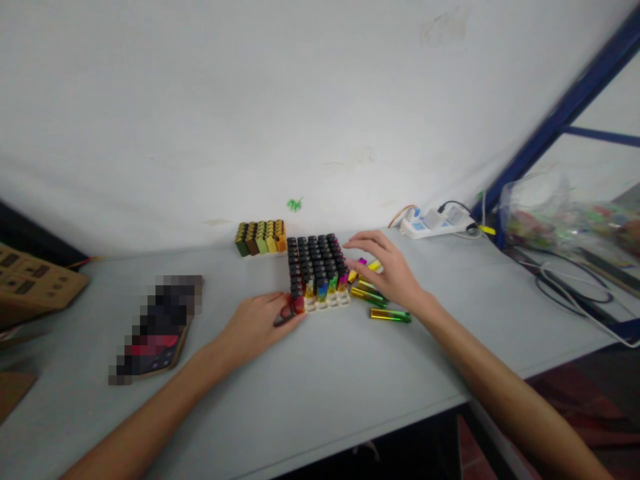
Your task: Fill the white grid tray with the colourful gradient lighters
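A white plastic rack [327, 305] holds rows of upright lighters [316, 257] with black tops and coloured bodies. Its front row has bare slots. At the rack's front left corner, my left hand [257, 323] is closed on a mostly hidden lighter [287, 311], dark with some red, beside the red lighter in the corner slot. My right hand [387, 267] is at the rack's right side, thumb and fingers apart, with no object visible in it. Below and beside it lie several loose metallic yellow, green and pink lighter sleeves or bodies [390, 315].
Behind the rack, a block of gold-topped lighters [261, 238] stands near the wall. A phone [163, 327], partly pixelated, lies left. A cardboard box [37, 287] sits at the far left. A power strip [437, 223] with cables and plastic bags [565, 217] are at the right.
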The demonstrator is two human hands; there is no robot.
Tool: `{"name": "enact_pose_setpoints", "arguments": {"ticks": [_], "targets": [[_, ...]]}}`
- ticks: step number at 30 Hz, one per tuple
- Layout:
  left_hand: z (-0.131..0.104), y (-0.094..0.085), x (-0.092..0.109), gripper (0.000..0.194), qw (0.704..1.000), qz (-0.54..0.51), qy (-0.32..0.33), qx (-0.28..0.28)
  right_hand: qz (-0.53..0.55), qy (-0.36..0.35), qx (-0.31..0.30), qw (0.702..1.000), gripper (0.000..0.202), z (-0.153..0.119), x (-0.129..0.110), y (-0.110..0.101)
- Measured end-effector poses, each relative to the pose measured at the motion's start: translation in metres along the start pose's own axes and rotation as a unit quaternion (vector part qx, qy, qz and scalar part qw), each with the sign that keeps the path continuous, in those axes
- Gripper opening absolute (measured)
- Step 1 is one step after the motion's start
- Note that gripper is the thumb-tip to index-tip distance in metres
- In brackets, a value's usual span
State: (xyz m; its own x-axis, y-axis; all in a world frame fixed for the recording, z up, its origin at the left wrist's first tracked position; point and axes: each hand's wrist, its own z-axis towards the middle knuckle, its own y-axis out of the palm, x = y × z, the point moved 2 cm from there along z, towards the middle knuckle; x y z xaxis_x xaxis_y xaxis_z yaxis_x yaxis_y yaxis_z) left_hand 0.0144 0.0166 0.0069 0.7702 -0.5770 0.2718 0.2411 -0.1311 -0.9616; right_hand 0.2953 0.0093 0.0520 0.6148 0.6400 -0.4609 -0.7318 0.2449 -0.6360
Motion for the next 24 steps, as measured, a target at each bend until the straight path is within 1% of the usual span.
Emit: {"name": "enact_pose_setpoints", "arguments": {"ticks": [2,4,6,8,11,13,16,19,22,24], "targets": [[0.0,0.001,-0.001,0.037,1.0,0.0,0.0,0.0,-0.029,0.011,0.002,1.0,0.025,-0.002,0.015,-0.013],[-0.001,0.001,-0.001,0.038,1.0,-0.003,0.003,0.005,-0.06,0.029,-0.022,0.998,0.025,-0.008,0.033,-0.023],[-0.001,0.001,-0.002,0.038,1.0,-0.006,0.006,0.008,-0.083,0.042,-0.056,0.994,0.026,-0.014,0.05,-0.027],[-0.001,0.001,-0.002,0.038,1.0,-0.008,0.008,0.009,-0.093,0.032,-0.093,0.991,0.029,-0.019,0.064,-0.023],[0.0,0.001,-0.002,0.037,1.0,-0.01,0.004,0.009,-0.102,0.004,-0.149,0.984,0.032,-0.021,0.078,-0.007],[0.0,0.001,-0.002,0.036,1.0,-0.011,0.001,0.008,-0.102,0.001,-0.169,0.98,0.031,-0.017,0.086,0.003],[0.0,0.002,-0.003,0.036,1.0,-0.013,0.003,0.008,-0.077,0.015,-0.184,0.98,0.028,-0.011,0.095,0.009],[-0.001,0.001,-0.002,0.037,1.0,-0.016,0.004,0.013,-0.044,0.038,-0.193,0.979,0.028,-0.008,0.097,0.004],[-0.001,0.0,-0.002,0.037,1.0,-0.013,0.003,0.01,-0.011,0.087,-0.176,0.981,0.031,-0.009,0.092,-0.005],[0.0,0.0,-0.002,0.038,1.0,-0.009,0.002,0.006,0.026,0.13,-0.143,0.981,0.033,-0.01,0.089,-0.01]]}}
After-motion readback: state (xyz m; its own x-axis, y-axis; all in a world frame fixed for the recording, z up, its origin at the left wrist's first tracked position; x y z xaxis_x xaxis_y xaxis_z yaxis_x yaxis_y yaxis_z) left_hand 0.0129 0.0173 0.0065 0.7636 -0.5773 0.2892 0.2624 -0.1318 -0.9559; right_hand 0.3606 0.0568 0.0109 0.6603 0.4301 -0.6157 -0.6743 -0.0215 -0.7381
